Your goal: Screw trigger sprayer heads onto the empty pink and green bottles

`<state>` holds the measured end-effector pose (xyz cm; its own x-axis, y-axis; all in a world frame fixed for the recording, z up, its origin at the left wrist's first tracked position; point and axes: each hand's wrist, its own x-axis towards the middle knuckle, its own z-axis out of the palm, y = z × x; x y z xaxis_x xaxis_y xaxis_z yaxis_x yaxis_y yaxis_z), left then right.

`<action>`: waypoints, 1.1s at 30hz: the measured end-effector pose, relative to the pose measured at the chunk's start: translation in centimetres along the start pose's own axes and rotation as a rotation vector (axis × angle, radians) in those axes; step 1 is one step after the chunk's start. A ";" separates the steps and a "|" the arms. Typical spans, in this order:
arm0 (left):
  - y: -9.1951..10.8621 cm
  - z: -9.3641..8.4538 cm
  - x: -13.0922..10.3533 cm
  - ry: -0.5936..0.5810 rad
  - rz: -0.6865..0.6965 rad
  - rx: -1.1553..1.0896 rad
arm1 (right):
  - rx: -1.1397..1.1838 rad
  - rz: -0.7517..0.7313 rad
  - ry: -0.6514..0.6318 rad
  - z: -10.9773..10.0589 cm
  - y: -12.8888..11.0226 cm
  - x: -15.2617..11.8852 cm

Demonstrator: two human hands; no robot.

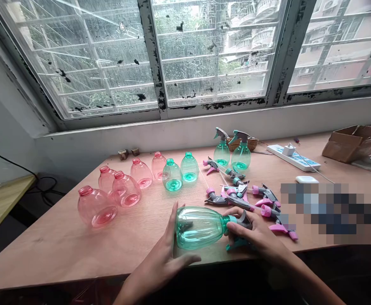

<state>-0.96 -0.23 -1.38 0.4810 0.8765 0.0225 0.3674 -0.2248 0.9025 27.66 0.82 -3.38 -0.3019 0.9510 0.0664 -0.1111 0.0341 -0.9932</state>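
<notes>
A green clear bottle lies on its side above the table's front edge, its neck to the right, with a grey and teal spray head at the neck. My left hand is at the bottle's base, fingers spread and thumb apart. My right hand has its fingers closed round the spray head and neck. Just beyond, grey and pink spray heads lie in a loose pile. Two green bottles without heads stand behind, and two green bottles with spray heads stand farther back.
Several pink open bottles stand at the left of the wooden table. At the right are a white power strip, a white case, a cardboard box and a blurred patch. A basket sits near the windows.
</notes>
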 end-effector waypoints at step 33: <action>0.4 -0.2 -0.1 0.007 -0.021 -0.006 | -0.019 0.001 -0.020 0.0 -0.2 -0.1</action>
<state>-0.99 -0.30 -0.89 0.4677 0.8839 0.0065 0.3726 -0.2039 0.9053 27.68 0.76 -3.18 -0.3206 0.9448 0.0676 -0.0930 0.0396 -0.9949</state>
